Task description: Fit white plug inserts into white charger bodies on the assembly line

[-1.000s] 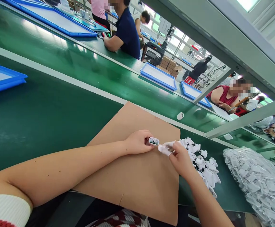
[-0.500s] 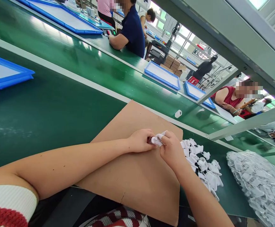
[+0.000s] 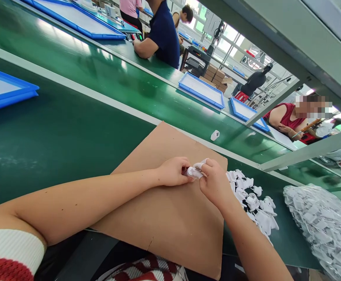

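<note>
Both of my hands meet over a brown cardboard sheet. My left hand is closed, its fingertips gripping one end of a small white plastic part. On the other side, my right hand pinches the same part, with thumb and forefinger curled round it. The fingers hide much of the part, and its exact kind is unclear. Just beyond my right wrist lies a heap of loose white plastic pieces, partly covered by my forearm.
A clear bag full of white pieces stands at the right. A white piece lies on the green conveyor belt ahead. Blue-rimmed trays line its far side, where several people sit. A slanted metal post crosses at right.
The white piece on the belt has shifted left and slightly away. Both hands stay closed on the small part with barely any movement. The view has tilted slightly.
</note>
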The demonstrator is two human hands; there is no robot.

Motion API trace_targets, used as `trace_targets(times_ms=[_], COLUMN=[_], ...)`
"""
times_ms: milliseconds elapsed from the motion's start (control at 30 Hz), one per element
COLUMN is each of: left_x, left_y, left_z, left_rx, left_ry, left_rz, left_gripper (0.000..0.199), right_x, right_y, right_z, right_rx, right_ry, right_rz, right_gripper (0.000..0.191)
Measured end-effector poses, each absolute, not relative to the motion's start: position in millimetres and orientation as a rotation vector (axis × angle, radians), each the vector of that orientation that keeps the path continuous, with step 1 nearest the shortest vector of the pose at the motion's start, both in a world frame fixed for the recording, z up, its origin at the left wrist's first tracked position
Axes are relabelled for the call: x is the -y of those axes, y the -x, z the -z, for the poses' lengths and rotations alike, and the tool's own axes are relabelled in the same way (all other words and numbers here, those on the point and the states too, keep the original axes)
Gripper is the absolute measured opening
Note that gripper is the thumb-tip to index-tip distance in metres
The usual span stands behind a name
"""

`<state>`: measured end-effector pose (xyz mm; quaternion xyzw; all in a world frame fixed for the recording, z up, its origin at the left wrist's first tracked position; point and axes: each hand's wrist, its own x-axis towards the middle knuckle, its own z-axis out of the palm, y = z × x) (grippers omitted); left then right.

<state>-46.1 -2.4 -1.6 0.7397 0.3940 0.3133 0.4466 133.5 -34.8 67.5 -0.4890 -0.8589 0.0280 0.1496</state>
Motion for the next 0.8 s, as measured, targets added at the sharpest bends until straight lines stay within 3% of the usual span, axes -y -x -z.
trace_targets(times_ms=[233, 400, 567, 800], left_x=[2.1, 8.0, 7.9, -80.5], left_y=[46.9, 43.9, 40.6, 57.4], left_z=[-0.6, -0.5, -13.1, -48.0], left_rx=[-0.982, -1.002, -1.138, -1.559], left_ry=[-1.833, -1.845, -1.901, -1.857], left_rz=[-0.740, -0.771, -0.662, -0.779], left_gripper=[0.024, 0.027, 0.031, 0.037], right_x=[34.6, 36.2, 43.5, 54.2], right_y=[-126.8, -123.1, -145.2, -203.0], right_z=[-61.2, -56.1, -54.3, -51.9], right_rx=[2.544, 2.371, 2.124, 2.047], right_ry=[1.472, 1.630, 1.555, 2.201], right_rz=[0.051, -0.063, -0.315, 0.281], right_gripper=[0.023, 0.018, 0.038, 0.044])
